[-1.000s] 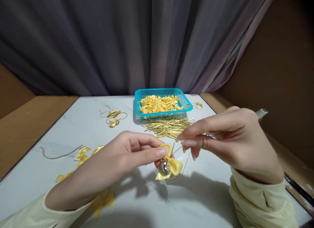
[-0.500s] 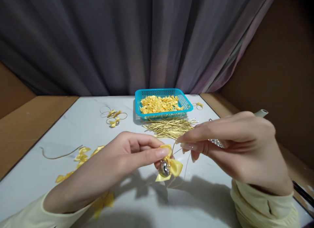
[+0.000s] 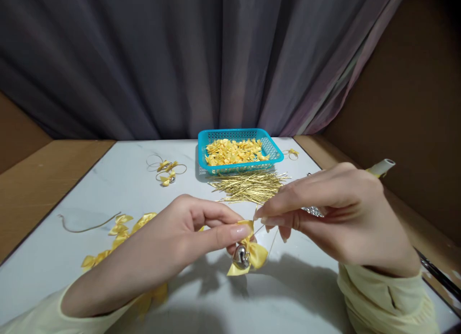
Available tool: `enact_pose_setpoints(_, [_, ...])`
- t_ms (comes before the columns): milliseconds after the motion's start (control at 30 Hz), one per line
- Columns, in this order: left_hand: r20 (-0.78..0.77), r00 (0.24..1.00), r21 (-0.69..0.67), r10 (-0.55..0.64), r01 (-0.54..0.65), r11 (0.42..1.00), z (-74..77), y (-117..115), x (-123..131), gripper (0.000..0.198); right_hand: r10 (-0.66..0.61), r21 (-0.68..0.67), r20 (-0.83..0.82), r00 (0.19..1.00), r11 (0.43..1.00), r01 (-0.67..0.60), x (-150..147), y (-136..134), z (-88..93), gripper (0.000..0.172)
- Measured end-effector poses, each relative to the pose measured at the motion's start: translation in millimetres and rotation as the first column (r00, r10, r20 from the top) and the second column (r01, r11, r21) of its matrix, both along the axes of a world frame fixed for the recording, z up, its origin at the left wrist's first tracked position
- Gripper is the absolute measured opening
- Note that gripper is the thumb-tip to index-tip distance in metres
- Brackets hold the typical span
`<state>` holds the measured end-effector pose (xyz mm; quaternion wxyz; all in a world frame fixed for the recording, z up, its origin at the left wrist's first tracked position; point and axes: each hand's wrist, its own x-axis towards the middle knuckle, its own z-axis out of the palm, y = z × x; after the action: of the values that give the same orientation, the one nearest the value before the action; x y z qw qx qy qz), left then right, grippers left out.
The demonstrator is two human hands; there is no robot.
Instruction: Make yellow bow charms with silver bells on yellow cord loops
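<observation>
Between the thumb and fingers of my left hand [image 3: 205, 228] is a yellow ribbon bow [image 3: 258, 255]. A round silver jingle bell [image 3: 241, 257] hangs at the bow's middle. My right hand [image 3: 331, 214] is closed just to the right, thumb and forefinger pinching a thin gold cord [image 3: 272, 246] that runs from behind the bow. The cord's exact path behind the bow is hidden by my left fingers. Loose yellow bows [image 3: 120, 226] lie on the table beside my left forearm, partly covered by it.
A blue basket [image 3: 237, 169] of small yellow bows stands at the back, with a pile of gold cords [image 3: 252, 187] before it. Looped cords with bows and bells [image 3: 167, 173] lie at back left. Silver bells [image 3: 313, 211] sit behind my right hand. A single cord [image 3: 90, 228] lies left.
My right hand has shifted slightly left, closer to the bow. The bow and bell have tipped slightly downward in my left fingers.
</observation>
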<state>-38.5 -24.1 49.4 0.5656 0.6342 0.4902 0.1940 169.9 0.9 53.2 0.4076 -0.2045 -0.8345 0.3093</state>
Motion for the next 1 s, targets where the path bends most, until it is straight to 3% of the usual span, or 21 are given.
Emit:
enact_pose_setpoints(233, [-0.019, 0.997, 0.009, 0.076, -0.075, 0.997, 3.8, -4.7, 5.4, 0.02, 0.034, 0.044, 0.022, 0.999, 0.998, -0.035, -0.6, 0.4, -1.7, 0.031])
enact_pose_setpoints(533, [0.016, 0.998, 0.022, 0.054, -0.054, 0.998, 3.8, -4.6, 7.2, 0.021, 0.099, -0.093, 0.061, 0.993, 0.991, -0.093, -0.9, 4.9, -1.9, 0.029])
enact_pose_setpoints(1000, [0.034, 0.992, 0.041, 0.12, -0.121, 0.992, 0.9, -8.7, 7.8, 0.017, 0.06, -0.047, -0.024, 0.998, 0.997, -0.062, -5.5, 1.4, -3.0, 0.031])
